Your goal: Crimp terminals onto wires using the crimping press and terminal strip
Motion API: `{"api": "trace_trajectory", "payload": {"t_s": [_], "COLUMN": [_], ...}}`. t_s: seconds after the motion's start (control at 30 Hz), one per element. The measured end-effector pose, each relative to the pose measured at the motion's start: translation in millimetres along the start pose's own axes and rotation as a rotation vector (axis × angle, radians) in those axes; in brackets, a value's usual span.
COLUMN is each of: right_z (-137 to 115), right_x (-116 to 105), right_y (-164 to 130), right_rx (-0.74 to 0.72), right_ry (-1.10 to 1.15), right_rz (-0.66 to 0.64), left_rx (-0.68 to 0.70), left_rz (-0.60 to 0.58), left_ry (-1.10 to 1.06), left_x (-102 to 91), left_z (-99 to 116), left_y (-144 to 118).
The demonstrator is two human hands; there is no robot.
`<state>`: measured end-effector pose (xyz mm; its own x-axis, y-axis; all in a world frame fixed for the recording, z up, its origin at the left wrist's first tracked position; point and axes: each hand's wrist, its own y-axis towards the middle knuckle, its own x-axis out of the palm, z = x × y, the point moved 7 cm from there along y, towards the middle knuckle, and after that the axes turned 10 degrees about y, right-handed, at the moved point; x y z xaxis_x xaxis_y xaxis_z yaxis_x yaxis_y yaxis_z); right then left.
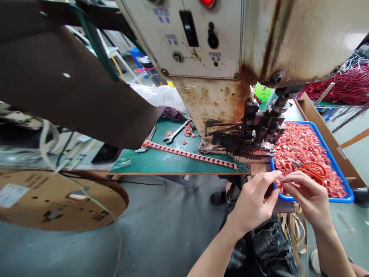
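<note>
bright even light, wide-angle bend at edges, left foreground blurry, glare top right

both hands meet fingertip to fingertip; fingers pinched

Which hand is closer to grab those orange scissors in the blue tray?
Probably the right hand: it sits just below the orange scissors at the blue tray edge, while the left hand is farther away.

Both hands, left and right, pinch a small part together. Beside them, a blue tray holds red pieces and scissors.
</note>
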<state>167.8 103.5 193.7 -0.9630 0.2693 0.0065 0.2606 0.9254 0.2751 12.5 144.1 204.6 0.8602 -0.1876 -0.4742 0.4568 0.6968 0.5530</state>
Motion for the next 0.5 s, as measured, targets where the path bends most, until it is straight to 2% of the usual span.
{"api": "trace_trajectory", "payload": {"t_s": [0.13, 0.23, 0.33, 0.4, 0.5], "right_z": [1.5, 6.1, 11.6, 14.2, 14.6], "right_x": [-4.5, -18.6, -37.3, -43.6, -42.3], "right_y": [-2.3, -9.2, -18.7, -23.6, -27.4], "right_rx": [0.0, 0.025, 0.058, 0.072, 0.08], "right_ry": [-0.008, -0.004, 0.062, 0.086, 0.028], "right_rz": [0.014, 0.097, 0.253, 0.303, 0.271], "left_rx": [0.008, 0.003, 0.042, 0.056, -0.009], "left_rz": [0.034, -0.002, -0.129, -0.194, -0.15], "left_ry": [0.026, 0.105, 0.223, 0.254, 0.134], "left_x": [-7.9, -13.0, -5.4, 1.9, 2.3], "left_z": [1.5, 0.2, -1.7, -3.6, -6.4], "left_y": [-2.3, -2.4, -0.9, -0.5, -0.3]}}
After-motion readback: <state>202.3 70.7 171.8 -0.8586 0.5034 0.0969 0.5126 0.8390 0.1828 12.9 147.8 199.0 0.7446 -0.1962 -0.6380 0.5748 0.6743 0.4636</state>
